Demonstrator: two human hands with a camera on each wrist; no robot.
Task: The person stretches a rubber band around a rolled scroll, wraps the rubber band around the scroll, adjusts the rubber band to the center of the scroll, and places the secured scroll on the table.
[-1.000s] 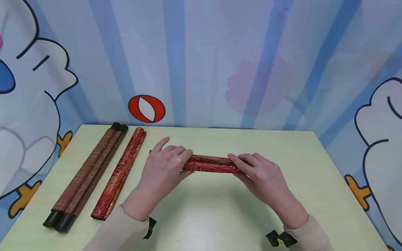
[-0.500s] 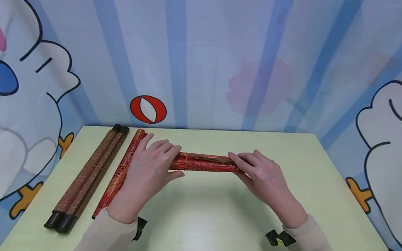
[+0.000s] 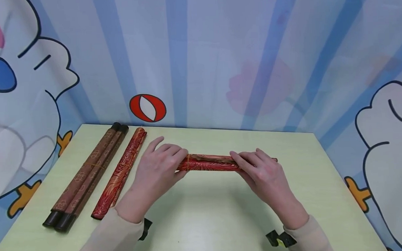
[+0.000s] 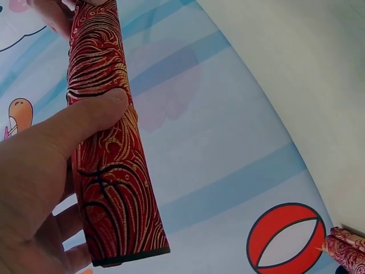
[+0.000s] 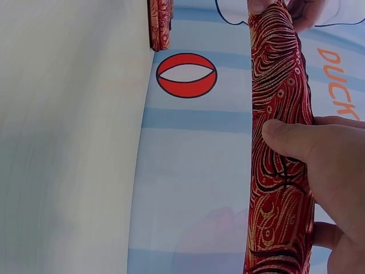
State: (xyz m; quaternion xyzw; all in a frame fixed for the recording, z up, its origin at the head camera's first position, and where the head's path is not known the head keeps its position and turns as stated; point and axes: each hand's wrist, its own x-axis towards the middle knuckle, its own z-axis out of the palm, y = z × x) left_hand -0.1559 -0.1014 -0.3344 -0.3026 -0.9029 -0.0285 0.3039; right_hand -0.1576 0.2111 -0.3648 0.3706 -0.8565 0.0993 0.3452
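Both hands hold a long, slim red roll (image 3: 209, 163) with gold and black swirls, level above the table. A brown strip runs along its top and a thin yellowish band circles it. My left hand (image 3: 159, 165) grips the left part; in the left wrist view its thumb (image 4: 102, 111) lies across the roll, fingers behind. My right hand (image 3: 264, 171) pinches the right part, and a short tip shows beyond it. In the right wrist view, the right thumb (image 5: 288, 137) presses the patterned face. Much of both ends is hidden by the hands in the head view.
A similar red roll (image 3: 119, 174) lies on the pale table (image 3: 204, 221) to the left. Beside it, farther left, lies a brown double roll (image 3: 86, 177) with black ends and a band round it. A cartoon-printed backdrop (image 3: 205, 66) stands behind the table.
My left hand slid left along the red roll, its thumb lifted away, then came back right and took hold again. My right hand has stayed almost in place.
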